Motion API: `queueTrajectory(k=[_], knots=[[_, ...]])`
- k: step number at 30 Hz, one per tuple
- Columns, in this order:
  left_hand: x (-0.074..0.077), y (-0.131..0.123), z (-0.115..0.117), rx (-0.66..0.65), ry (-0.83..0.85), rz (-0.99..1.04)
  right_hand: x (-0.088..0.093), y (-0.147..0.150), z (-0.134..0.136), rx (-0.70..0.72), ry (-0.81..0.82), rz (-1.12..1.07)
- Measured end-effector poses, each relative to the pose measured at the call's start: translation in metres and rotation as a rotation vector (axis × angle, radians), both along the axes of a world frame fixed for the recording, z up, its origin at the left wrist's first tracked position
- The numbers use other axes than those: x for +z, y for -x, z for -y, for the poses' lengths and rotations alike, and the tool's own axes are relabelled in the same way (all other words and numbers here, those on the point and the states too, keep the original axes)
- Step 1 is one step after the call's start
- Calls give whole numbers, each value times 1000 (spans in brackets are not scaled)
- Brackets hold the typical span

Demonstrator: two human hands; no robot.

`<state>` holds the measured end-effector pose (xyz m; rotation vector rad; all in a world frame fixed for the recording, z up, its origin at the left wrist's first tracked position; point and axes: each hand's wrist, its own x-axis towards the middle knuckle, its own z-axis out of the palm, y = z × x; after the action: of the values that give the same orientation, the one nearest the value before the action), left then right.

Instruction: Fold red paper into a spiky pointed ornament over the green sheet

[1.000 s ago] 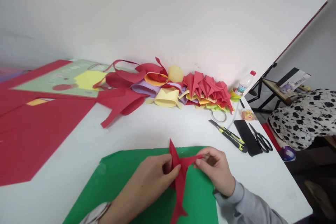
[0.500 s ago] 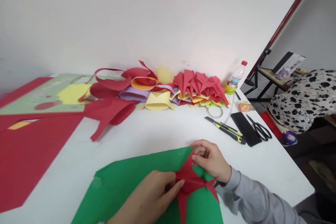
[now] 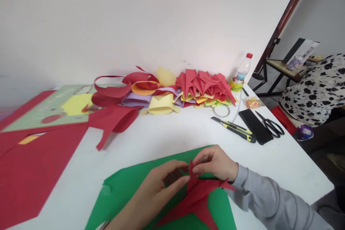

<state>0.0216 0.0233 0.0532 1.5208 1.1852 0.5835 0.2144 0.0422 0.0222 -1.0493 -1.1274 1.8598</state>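
A red folded paper star (image 3: 198, 196) lies over a green sheet of paper (image 3: 134, 183) at the front of the white table. One of its points stands up between my two hands. My right hand (image 3: 217, 163) pinches that upright point between thumb and forefinger. From the other side, my left hand (image 3: 159, 187) reaches it with curved fingers, thumb and forefinger tips at the point's left edge. The star's lower arms spread across the green sheet, and its lower left part runs behind my left hand.
Behind are stacked red folded papers (image 3: 205, 84) and rolled paper shapes (image 3: 161, 103). To the right lie a tape roll (image 3: 221, 110), a utility knife (image 3: 234, 129), a black case (image 3: 256, 127), scissors (image 3: 271, 125) and a bottle (image 3: 242, 70). Red sheets (image 3: 40, 172) cover the left. A person in patterned clothing (image 3: 315, 86) is beyond the table.
The red star has turned, and a different part now stands between my fingers. My left hand has shifted from the star's middle up to its point. The camera view has tilted slightly.
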Motion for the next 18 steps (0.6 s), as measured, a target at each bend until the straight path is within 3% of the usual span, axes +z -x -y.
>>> queueTrajectory(k=[4, 9, 12, 18], knots=[[-4, -7, -3, 7, 208, 153, 0, 0, -3, 75, -10, -2], [-4, -9, 2, 191, 12, 124, 0, 1, -3, 113, -25, 46], [-5, -12, 5, 258, -18, 97, 2, 3, 0, 92, -9, 80], [-12, -14, 6, 398, -70, 147, 7, 2, 2, 186, -31, 245]])
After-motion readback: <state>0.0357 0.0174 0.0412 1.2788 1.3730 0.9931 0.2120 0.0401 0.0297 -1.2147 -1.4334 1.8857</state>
